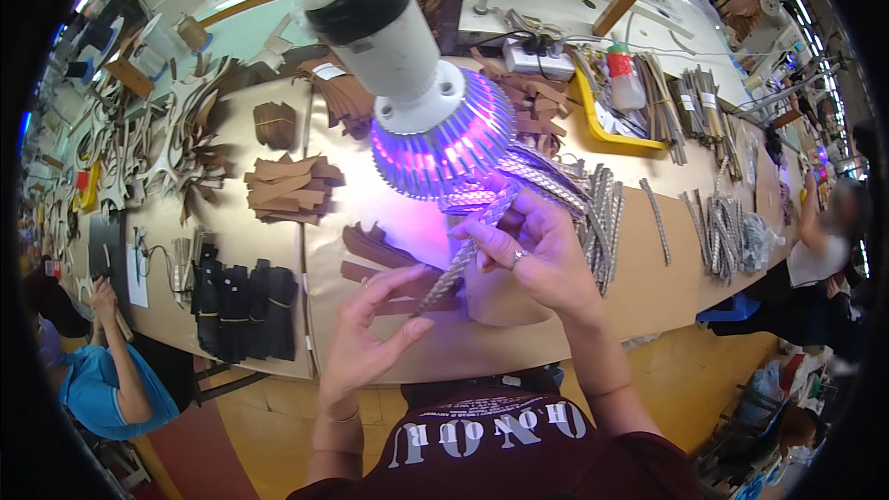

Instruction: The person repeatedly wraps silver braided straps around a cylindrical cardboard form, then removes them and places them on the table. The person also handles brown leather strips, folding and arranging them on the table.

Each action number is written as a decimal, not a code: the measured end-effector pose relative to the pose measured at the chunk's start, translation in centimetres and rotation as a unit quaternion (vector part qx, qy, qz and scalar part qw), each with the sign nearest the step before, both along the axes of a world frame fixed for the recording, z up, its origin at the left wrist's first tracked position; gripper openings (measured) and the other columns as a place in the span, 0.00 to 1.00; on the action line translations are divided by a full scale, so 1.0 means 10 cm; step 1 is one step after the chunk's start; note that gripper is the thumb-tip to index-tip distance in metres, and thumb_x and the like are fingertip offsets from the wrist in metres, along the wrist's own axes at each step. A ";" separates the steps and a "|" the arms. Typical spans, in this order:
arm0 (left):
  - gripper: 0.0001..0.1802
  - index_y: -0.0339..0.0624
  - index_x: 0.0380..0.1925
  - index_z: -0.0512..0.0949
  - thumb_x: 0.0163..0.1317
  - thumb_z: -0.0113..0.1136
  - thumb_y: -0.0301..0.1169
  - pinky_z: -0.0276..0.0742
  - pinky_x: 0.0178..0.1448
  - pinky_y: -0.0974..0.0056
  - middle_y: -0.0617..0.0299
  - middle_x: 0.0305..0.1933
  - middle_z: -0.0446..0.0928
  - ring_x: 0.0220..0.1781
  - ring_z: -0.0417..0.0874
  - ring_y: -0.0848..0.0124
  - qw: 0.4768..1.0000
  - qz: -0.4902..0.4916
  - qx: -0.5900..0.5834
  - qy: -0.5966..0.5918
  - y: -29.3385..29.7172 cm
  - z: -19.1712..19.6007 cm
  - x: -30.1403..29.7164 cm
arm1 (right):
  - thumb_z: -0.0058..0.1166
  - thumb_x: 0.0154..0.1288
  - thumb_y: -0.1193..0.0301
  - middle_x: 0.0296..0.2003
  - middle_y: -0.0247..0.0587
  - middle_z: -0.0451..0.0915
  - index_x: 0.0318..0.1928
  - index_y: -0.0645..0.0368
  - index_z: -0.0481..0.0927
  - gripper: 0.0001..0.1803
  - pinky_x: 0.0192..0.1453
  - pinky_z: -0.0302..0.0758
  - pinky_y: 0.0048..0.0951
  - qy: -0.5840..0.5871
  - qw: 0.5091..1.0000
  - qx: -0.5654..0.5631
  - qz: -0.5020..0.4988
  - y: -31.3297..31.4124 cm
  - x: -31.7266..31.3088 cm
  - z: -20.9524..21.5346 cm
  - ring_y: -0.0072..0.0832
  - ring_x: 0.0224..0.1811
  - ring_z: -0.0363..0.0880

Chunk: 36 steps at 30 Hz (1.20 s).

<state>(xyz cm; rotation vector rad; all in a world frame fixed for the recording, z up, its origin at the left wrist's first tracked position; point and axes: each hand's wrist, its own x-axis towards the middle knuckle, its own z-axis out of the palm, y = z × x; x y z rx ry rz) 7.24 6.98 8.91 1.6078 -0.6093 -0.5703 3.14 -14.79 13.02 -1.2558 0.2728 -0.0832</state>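
The right hand (542, 255) pinches a shiny braided strip (455, 271) and the left hand (368, 327) is wide by its low end, near a big lamp (444, 130) that hides some of the surface (639, 315) between brown pieces (292, 188) and a yellow tray (622, 137).

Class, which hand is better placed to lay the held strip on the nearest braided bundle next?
Probably the right hand: it pinches the braided strip, nearer that bundle. The left hand is open near the strip's lower end.

One held braided strap (453, 274), one lit lamp (443, 134), one red-topped bottle (627, 88).
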 end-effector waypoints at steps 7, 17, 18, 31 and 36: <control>0.17 0.28 0.55 0.73 0.69 0.56 0.24 0.85 0.42 0.69 0.52 0.39 0.82 0.40 0.86 0.69 0.952 -0.009 -0.138 0.272 -0.41 0.06 0.09 | 0.60 0.66 0.74 0.37 0.36 0.83 0.48 0.64 0.77 0.12 0.35 0.76 0.20 0.017 0.999 -0.038 0.025 0.04 0.10 0.00 0.17 0.31 0.78; 0.15 0.27 0.52 0.75 0.69 0.55 0.25 0.85 0.40 0.68 0.53 0.34 0.83 0.34 0.86 0.70 0.960 0.010 -0.116 0.254 -0.48 0.08 0.00 | 0.62 0.65 0.73 0.29 0.29 0.80 0.44 0.65 0.80 0.10 0.28 0.72 0.16 0.031 0.998 -0.030 0.034 -0.06 0.14 0.06 0.13 0.25 0.74; 0.15 0.27 0.52 0.75 0.69 0.56 0.25 0.85 0.40 0.68 0.53 0.34 0.83 0.34 0.86 0.70 0.966 0.019 -0.111 0.232 -0.49 0.09 -0.03 | 0.61 0.66 0.73 0.28 0.29 0.79 0.48 0.66 0.80 0.13 0.29 0.72 0.17 0.036 0.998 -0.029 0.049 -0.09 0.13 0.08 0.12 0.25 0.74; 0.09 0.44 0.34 0.70 0.74 0.46 0.34 0.58 0.15 0.78 0.71 0.22 0.65 0.12 0.61 0.84 0.665 -0.128 -0.343 0.651 -0.46 -0.30 0.00 | 0.58 0.64 0.63 0.31 0.47 0.77 0.49 0.61 0.81 0.18 0.31 0.76 0.39 -0.051 0.863 -0.500 -0.049 0.26 0.10 0.14 0.42 0.28 0.79; 0.09 0.45 0.33 0.68 0.75 0.42 0.32 0.54 0.12 0.77 0.73 0.20 0.62 0.10 0.56 0.85 0.504 -0.177 -0.462 0.708 -0.47 -0.54 -0.06 | 0.61 0.63 0.60 0.30 0.48 0.75 0.49 0.63 0.80 0.21 0.31 0.76 0.40 -0.043 0.859 -0.510 -0.031 0.32 0.14 0.18 0.42 0.27 0.79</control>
